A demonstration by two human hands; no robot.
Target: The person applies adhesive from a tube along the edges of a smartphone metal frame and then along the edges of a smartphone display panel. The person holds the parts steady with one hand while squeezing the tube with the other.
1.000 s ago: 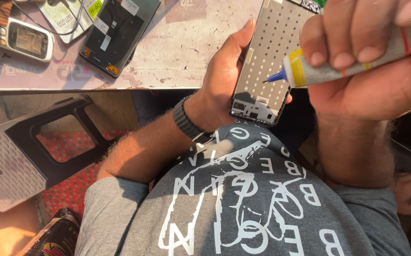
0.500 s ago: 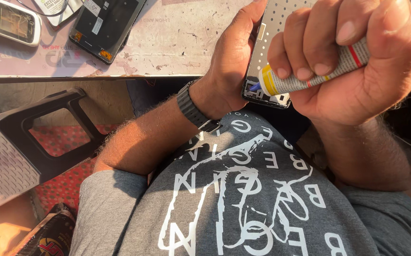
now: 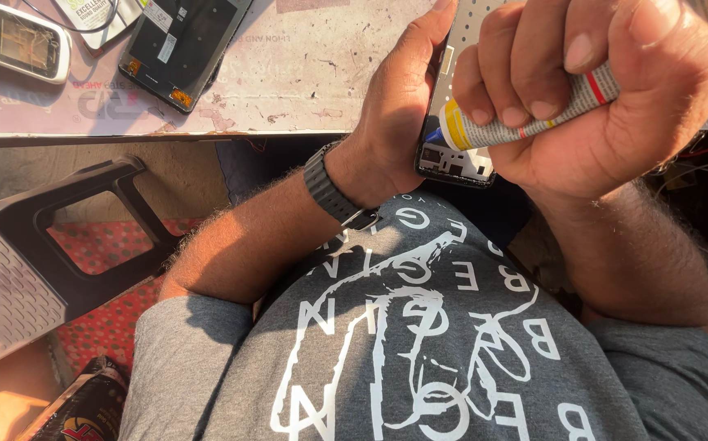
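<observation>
With the left hand [image 3: 399,114] clasping the phone frame [image 3: 452,159], the right hand [image 3: 607,98] (fist closed) should squeeze the glue tube [image 3: 525,114] gently.

Phone-repair workshop: scuffed worktable [image 3: 305,73] bearing an opened smartphone [image 3: 181,45] with exposed internals, an old keypad handset [image 3: 13,39] to its left, grey plastic stool [image 3: 19,269] below the table's edge.

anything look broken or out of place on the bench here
Yes. The small silver phone at the table's top left has a cracked screen. Beside it a black phone lies opened, its insides showing. The left hand holds a phone frame with no back cover; the right hand grips a glue tube against it.
</observation>
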